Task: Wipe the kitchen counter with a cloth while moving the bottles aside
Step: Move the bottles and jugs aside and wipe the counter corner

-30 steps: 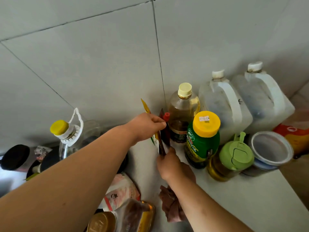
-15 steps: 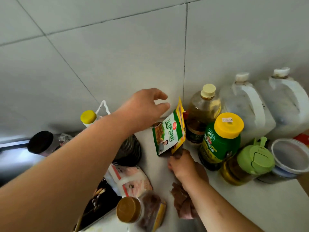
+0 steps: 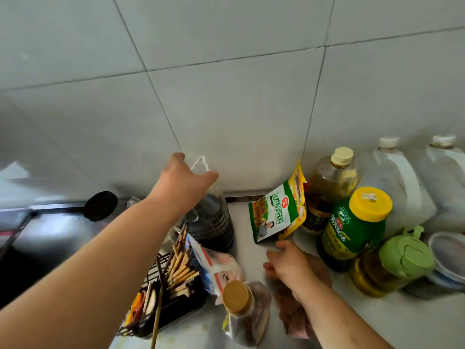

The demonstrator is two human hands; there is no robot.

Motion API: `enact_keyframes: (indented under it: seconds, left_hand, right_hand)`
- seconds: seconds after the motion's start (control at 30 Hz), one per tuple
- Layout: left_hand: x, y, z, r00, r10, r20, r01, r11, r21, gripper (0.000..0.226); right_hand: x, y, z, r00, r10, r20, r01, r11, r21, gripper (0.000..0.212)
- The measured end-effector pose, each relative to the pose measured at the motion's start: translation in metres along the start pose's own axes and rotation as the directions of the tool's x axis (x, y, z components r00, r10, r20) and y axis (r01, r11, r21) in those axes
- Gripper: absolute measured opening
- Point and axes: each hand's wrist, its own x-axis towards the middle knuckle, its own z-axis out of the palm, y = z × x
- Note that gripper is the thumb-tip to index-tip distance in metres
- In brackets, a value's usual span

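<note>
While the left hand (image 3: pixel 185 182) closes over the top of the dark bottle (image 3: pixel 212 222) by the wall, the right hand (image 3: pixel 289 267) presses the brownish cloth (image 3: pixel 293 313) onto the counter (image 3: pixel 254 250), fingers spread. The clearing step seems underway; next, lift that bottle aside and wipe the patch beneath it, avoiding the leaning green packet (image 3: pixel 273 214).

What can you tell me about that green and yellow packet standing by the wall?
The packet is a flat, shiny pouch, mostly green with a yellow edge, a red round logo, white panel with green writing and a food photo. It stands tilted on the pale counter, leaning right against the amber oil bottle. The right hand is just below its bottom edge; whether they touch is unclear. It looks sealed.
</note>
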Motion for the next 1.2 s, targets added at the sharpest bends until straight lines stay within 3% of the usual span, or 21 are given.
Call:
enact_keyframes:
  seconds: [0.07, 0.17, 0.3, 0.5, 0.67, 0.77, 0.83, 0.9, 0.97, 1.2]
  left_hand:
    - [-0.002, -0.011, 0.003, 0.99, -0.095, 0.1, 0.112, 0.978, -0.176, 0.086]
    - [0.002, -0.02, 0.008, 0.988, -0.116, 0.102, 0.141, 0.947, -0.288, 0.076]
    - [0.009, -0.017, 0.013, 0.993, -0.102, 0.055, 0.111, 0.974, -0.199, 0.07]
    - [0.017, -0.006, 0.022, 0.999, -0.047, 0.026, 0.049, 0.996, -0.072, 0.039]
    - [0.016, 0.016, 0.042, 0.997, 0.003, 0.075, 0.006, 0.992, -0.122, 0.035]
    - [0.013, 0.032, 0.054, 0.993, 0.037, 0.112, -0.02, 0.989, -0.145, 0.036]
    - [0.01, 0.042, 0.061, 0.991, 0.062, 0.123, -0.043, 0.988, -0.147, 0.037]
    - [0.007, 0.051, 0.068, 0.987, 0.086, 0.139, -0.064, 0.986, -0.157, 0.043]
    - [0.006, 0.059, 0.074, 0.982, 0.105, 0.155, -0.08, 0.985, -0.156, 0.045]
    - [0.007, 0.066, 0.08, 0.978, 0.109, 0.179, -0.077, 0.981, -0.178, 0.041]
  right_hand:
    - [-0.003, 0.002, -0.002, 1.0, 0.007, 0.021, -0.007, 1.0, 0.017, 0.03]
    - [-0.006, 0.011, -0.006, 0.999, 0.015, 0.041, -0.016, 0.999, 0.031, 0.023]
    - [-0.005, 0.025, -0.011, 0.999, 0.016, -0.032, -0.015, 1.0, 0.026, 0.018]
    - [0.003, 0.036, -0.013, 0.998, 0.036, -0.044, -0.032, 0.996, 0.08, 0.018]
    - [0.016, 0.041, -0.022, 0.992, -0.004, -0.129, 0.01, 0.999, 0.043, 0.028]
    - [0.02, 0.037, -0.028, 0.99, -0.039, -0.134, 0.037, 0.999, -0.017, 0.061]
    - [0.023, 0.029, -0.028, 0.997, -0.036, -0.07, 0.039, 0.998, 0.044, 0.079]
    - [0.032, 0.02, -0.028, 0.997, -0.066, -0.042, 0.073, 0.98, 0.183, 0.08]
    - [0.038, 0.009, -0.025, 0.992, -0.116, -0.038, 0.122, 0.969, 0.217, 0.069]
    - [0.034, 0.004, -0.021, 0.972, -0.235, -0.017, 0.234, 0.972, -0.036, 0.084]
